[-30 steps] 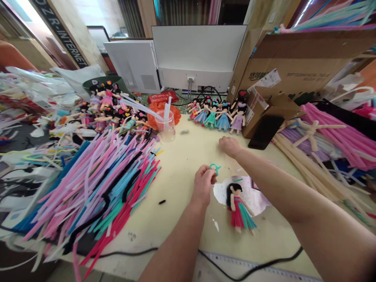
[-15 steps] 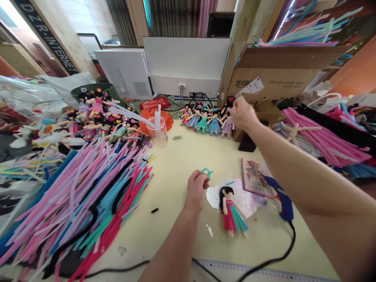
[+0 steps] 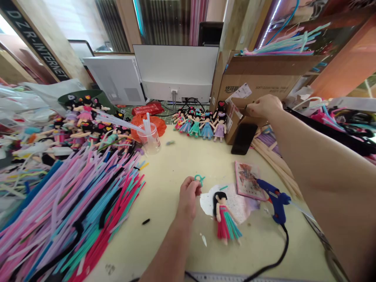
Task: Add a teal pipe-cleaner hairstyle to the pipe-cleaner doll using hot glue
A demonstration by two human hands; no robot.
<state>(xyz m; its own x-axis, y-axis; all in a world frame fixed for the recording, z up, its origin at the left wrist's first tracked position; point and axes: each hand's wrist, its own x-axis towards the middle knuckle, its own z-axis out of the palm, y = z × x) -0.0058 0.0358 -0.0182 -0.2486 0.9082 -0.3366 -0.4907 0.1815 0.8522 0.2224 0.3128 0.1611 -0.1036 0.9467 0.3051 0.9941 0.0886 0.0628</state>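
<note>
Left hand (image 3: 188,196) pinches the teal loop (image 3: 201,179) at its 1 o'clock, doll (image 3: 223,220) at 4 o'clock; right hand (image 3: 266,106) is at the small box (image 3: 232,128), grip not determinable.

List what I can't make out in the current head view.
All in the head view:
Whether the right hand holds anything: hidden by its own fingers.
Inside of the small cardboard box: hidden by its walls and that hand.
Part of the teal loop: covered by the left hand.
Ruler: cut off by the bottom edge.
</note>
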